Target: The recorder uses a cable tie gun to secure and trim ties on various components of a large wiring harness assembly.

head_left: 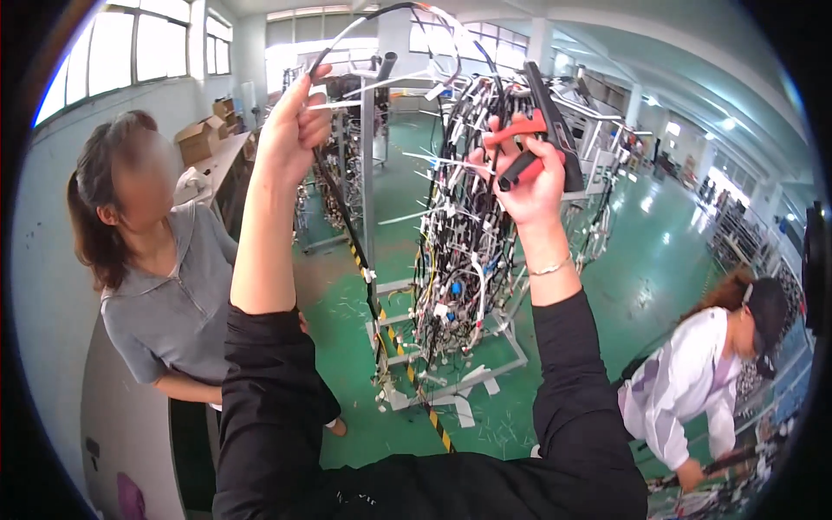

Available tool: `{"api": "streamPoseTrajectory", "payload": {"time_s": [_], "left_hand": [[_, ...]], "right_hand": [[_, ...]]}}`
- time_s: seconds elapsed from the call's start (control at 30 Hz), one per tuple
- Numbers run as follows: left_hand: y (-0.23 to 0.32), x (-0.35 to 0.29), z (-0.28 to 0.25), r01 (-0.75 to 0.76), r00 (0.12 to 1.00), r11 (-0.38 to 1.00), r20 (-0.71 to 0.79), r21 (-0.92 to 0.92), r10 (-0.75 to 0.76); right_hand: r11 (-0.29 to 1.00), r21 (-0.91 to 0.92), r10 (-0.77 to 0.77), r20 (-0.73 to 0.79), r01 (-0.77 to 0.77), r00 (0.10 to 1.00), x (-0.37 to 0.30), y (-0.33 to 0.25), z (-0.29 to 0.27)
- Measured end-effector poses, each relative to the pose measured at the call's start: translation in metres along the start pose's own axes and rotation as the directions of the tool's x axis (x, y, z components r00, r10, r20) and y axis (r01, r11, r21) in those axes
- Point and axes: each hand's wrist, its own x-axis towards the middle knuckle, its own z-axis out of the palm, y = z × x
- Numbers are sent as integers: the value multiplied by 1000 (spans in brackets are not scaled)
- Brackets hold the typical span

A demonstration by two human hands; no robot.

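Left hand, 11 o'clock: fingers pinched on a dark cable arching over 12. Right hand, 2 o'clock: fingers curled round a red-and-black hand tool. Wiring bundle near centre, spanning 1 to 5 o'clock. Grey-shirted person at 9, white-jacketed person at 4.

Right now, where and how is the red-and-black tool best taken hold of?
I'd grip the tool by the upper part of its long black body, coming from the right: that part stands up past the right hand, whose fingers are at the red handle.
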Motion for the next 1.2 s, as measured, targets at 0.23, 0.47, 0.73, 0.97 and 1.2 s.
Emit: {"api": "streamPoseTrajectory", "payload": {"time_s": [0.23, 0.47, 0.73, 0.97, 1.2], "left_hand": [[-32, 40, -48, -9, 997, 995, -78, -104, 1], [9, 53, -49, -42, 974, 976, 209, -214, 87], [-41, 80, -51, 44, 791, 950, -591, 308, 155], [-180, 73, -173, 336, 906, 938, -302, 84, -297], [-175, -47, -178, 385, 856, 900, -443, 204, -265]], "right_hand": [[988, 93, 115, 98, -124, 989, 76, 14, -69], [994, 84, 59, 138, -71, 989, 102, -10, -71], [916, -364, -179, -2, 166, 984, 134, 55, -102], [991, -131, -28, -376, -23, 926, 76, 109, -222], [994, -107, -9, -98, -2, 995, -49, 202, -248]]}}
